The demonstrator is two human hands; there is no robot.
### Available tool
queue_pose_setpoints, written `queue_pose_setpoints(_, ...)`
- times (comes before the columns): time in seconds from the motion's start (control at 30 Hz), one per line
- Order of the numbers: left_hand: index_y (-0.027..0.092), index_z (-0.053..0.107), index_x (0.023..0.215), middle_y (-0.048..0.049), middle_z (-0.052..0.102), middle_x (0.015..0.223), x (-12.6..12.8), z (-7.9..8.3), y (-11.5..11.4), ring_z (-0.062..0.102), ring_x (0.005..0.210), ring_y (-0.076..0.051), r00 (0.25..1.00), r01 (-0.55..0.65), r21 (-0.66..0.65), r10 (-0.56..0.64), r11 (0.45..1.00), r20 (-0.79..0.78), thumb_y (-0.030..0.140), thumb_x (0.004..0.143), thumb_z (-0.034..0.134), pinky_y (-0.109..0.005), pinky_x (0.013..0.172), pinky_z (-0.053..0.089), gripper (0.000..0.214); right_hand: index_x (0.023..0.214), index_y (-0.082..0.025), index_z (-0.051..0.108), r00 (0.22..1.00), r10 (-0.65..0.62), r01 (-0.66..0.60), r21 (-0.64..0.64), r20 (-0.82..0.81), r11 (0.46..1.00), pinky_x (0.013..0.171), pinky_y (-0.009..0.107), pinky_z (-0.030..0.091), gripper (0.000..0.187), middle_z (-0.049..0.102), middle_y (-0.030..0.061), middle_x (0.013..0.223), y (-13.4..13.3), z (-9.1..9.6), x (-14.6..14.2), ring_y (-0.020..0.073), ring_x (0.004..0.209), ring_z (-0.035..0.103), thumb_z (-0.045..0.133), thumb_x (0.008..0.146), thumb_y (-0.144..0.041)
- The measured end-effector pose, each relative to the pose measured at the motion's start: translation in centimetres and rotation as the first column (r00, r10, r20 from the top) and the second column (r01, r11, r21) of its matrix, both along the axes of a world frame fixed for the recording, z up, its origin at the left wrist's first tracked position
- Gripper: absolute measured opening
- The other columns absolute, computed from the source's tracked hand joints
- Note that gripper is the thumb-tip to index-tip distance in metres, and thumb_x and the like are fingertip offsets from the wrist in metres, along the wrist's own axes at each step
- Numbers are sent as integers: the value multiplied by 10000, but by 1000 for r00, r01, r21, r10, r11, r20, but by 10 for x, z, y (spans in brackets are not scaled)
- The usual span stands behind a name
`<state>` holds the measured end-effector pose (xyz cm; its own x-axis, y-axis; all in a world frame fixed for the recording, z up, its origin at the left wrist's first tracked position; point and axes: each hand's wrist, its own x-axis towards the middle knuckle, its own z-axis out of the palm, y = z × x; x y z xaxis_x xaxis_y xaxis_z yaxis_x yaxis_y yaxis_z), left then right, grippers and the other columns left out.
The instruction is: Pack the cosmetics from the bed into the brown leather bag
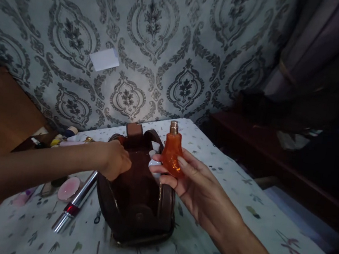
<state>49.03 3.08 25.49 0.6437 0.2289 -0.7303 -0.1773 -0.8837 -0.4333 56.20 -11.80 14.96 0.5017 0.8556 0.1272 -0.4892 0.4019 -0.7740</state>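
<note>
My right hand (194, 176) holds an orange glass perfume bottle (172, 154) upright over the right side of an open brown leather toiletry bag (141, 223). The bottle is bulb-shaped with a gold spray top and no cap on it. My left hand (117, 159) is closed at the bag's left rim, its fingertips partly hidden as they grip the edge. White containers (154, 162) stand inside the bag along its right wall, partly covered by my right fingers. The dark interior shows little else.
Left of the bag lie a silver tube with a red band (73, 208), a round pink compact (69, 189) and several other cosmetics, some behind my left forearm. A floral cloth (218, 250) covers the table. Patterned wallpaper (151, 24) rises behind; a dark reddish ledge (247, 154) runs at right.
</note>
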Motion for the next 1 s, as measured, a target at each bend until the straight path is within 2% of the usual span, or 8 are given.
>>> queue_pose_setpoints(0.1,127,724,1080,-174,732,1172,-3,2,7,679,1085,-303,1000,-21,-1,21,1000,-16,128,789,713,-343,825,506,291,1181,-190,616,999,2,-1,15,-47,1000,863,303,605,311,716,121,1163,-3,0,0,226,1007,727,674,898,-305)
queue_pose_setpoints(0.17,124,713,1092,-171,725,1183,-3,1,13,674,1080,-289,1000,-15,-27,15,1000,-7,123,789,710,-324,826,497,302,1193,-195,611,998,2,0,28,-58,1000,884,321,604,307,719,120,1169,-4,0,-1,237,1018,727,653,899,-273)
queue_pose_setpoints(0.43,179,686,797,-14,730,831,-8,0,30,628,811,-181,991,-16,-224,45,974,123,105,702,735,-237,658,426,130,1220,-207,598,999,-31,32,-14,11,999,941,396,606,329,691,128,1243,-10,0,-1,269,1079,709,631,915,-325)
queue_pose_setpoints(0.57,182,672,802,-10,719,874,-16,-3,37,614,837,-177,987,-8,-227,44,974,152,112,714,733,-244,655,404,128,1231,-220,591,997,-60,61,-33,46,998,929,394,613,347,695,126,1227,-14,1,-2,273,1089,705,651,914,-349)
queue_pose_setpoints(0.7,183,667,753,-7,704,815,-20,-5,41,597,803,-178,972,40,-278,27,960,233,82,692,734,-256,640,371,136,1280,-246,540,989,-81,84,-19,123,996,890,390,621,425,679,115,1243,-13,1,-3,265,1046,720,687,902,-373)
queue_pose_setpoints(0.8,191,668,719,13,673,740,-25,2,42,579,731,-158,954,33,-338,71,941,290,78,703,707,-256,607,350,121,1329,-275,485,972,-109,115,-14,209,993,839,393,629,484,681,98,1224,-11,3,-3,255,1013,727,691,907,-388)
queue_pose_setpoints(0.9,206,681,789,27,655,735,-32,17,46,570,678,-136,923,30,-386,123,922,366,123,772,660,-250,595,353,87,1241,-267,529,935,-138,154,-26,326,988,799,370,631,393,698,77,1170,-10,7,-3,217,929,734,691,908,-399)
queue_pose_setpoints(1.0,229,693,906,20,684,799,-43,34,52,590,694,-137,874,44,-410,164,911,458,218,876,603,-243,619,370,95,1153,-251,588,833,-214,260,-20,510,965,798,360,622,318,708,59,1127,-9,11,-3,204,896,721,709,889,-381)
